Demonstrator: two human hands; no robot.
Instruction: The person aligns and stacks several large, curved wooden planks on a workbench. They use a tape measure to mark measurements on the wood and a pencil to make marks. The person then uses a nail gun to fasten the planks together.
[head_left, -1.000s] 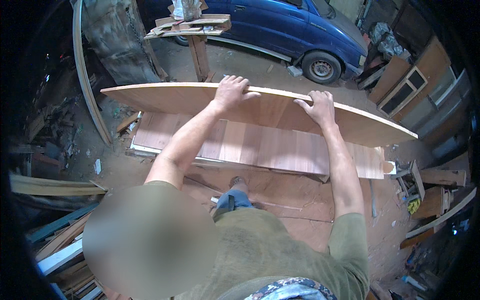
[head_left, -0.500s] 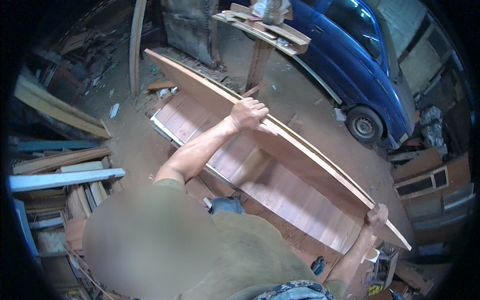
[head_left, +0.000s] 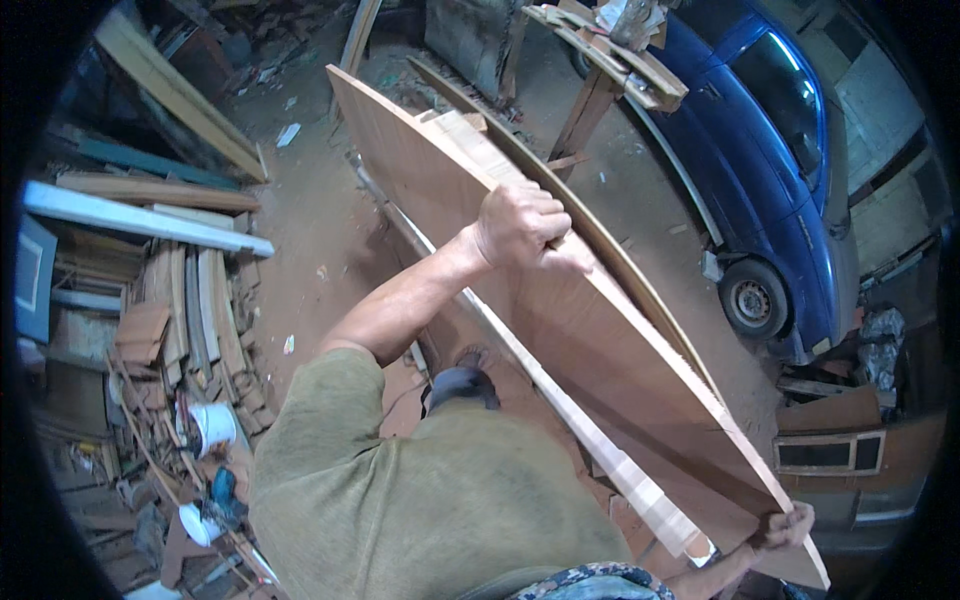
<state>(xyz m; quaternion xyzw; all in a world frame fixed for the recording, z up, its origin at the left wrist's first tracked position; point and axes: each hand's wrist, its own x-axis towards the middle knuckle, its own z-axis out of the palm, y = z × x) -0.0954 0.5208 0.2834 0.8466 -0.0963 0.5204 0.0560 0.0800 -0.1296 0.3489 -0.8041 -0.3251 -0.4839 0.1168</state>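
The left hand (head_left: pixel 520 228) had its fingers curled shut over the upper edge of the long plywood sheet (head_left: pixel 560 320), near its middle. The right hand (head_left: pixel 790 525) clamped the sheet's lower end, fingers wrapped round the edge. The sheet stood tilted on edge, running diagonally above the stack of boards (head_left: pixel 590 440) on the dirt floor (head_left: pixel 320 230). Good handling here would call for a firm hold at both points, the panel carried level, its far end kept clear of the wooden trestle (head_left: pixel 600 90) and the blue car (head_left: pixel 790 180).
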